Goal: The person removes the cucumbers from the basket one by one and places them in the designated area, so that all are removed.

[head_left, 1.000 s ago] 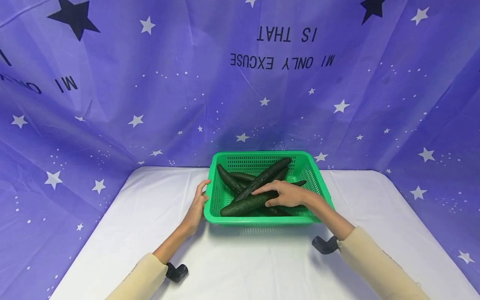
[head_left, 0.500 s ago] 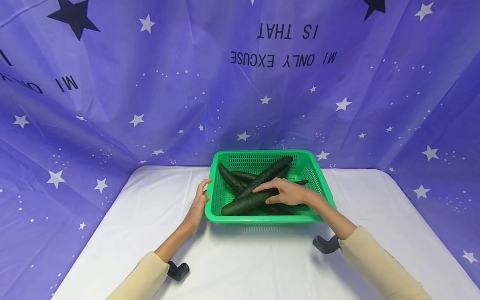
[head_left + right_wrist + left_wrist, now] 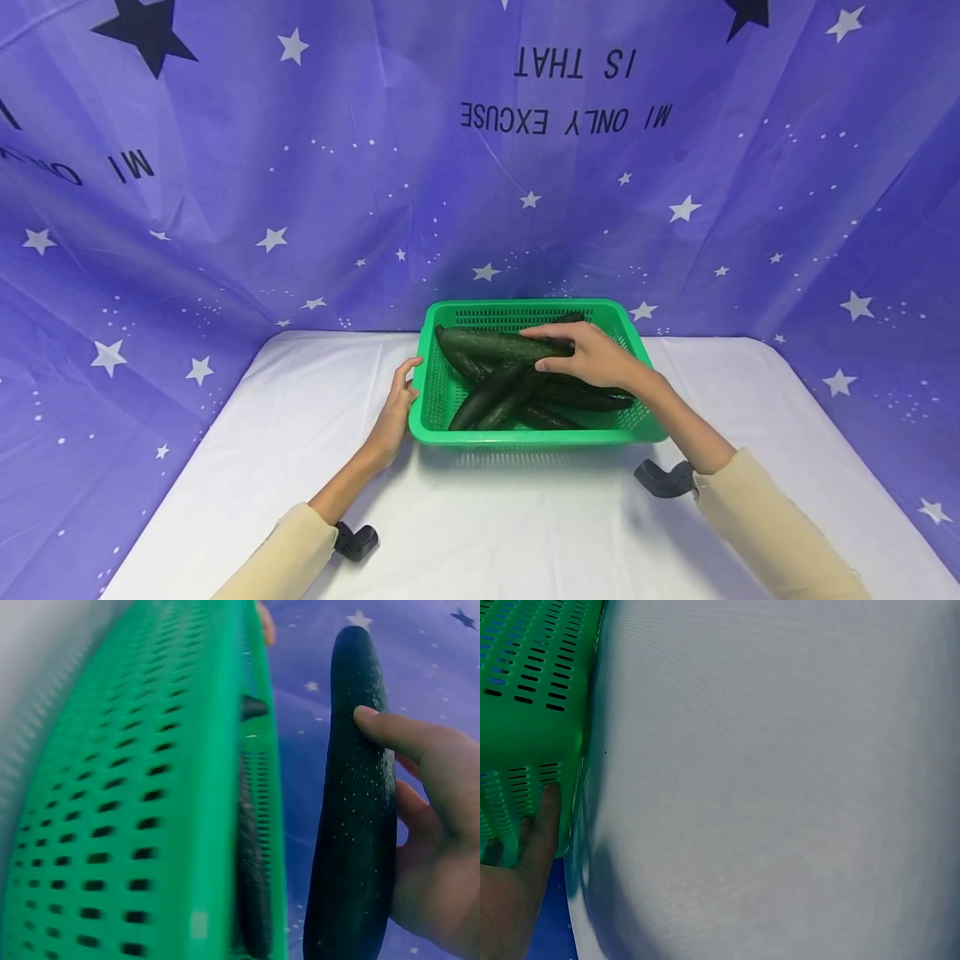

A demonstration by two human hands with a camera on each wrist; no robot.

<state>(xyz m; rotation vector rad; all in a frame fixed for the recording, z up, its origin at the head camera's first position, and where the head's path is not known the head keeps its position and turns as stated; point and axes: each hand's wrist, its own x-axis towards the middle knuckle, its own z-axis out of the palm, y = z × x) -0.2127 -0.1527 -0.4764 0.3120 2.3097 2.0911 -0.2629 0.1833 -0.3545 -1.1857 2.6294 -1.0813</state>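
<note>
A green plastic basket (image 3: pixel 525 437) with slotted walls holds several dark green cucumbers (image 3: pixel 491 396) lying crossed over one another. Above them, my right hand (image 3: pixel 600 354) grips one long cucumber (image 3: pixel 487 343), thumb on one side and fingers on the other. The right wrist view shows that cucumber (image 3: pixel 352 810) raised higher than the basket's rim (image 3: pixel 217 787). At the basket's left end, my left hand (image 3: pixel 388 421) rests against the outer wall. In the left wrist view, its extended fingers (image 3: pixel 547 817) lie along the slots.
A white cloth (image 3: pixel 495 525) covers the table, and the basket stands near its back edge. Behind and to both sides hangs a purple curtain (image 3: pixel 450 208) with stars and lettering. A dark device sits at each wrist, the right one (image 3: pixel 663 479) just in front of the basket.
My right hand has lifted a cucumber off the pile and carried it toward the back of the basket. Cucumbers beneath now show more. The left hand stays at the basket's left end.
</note>
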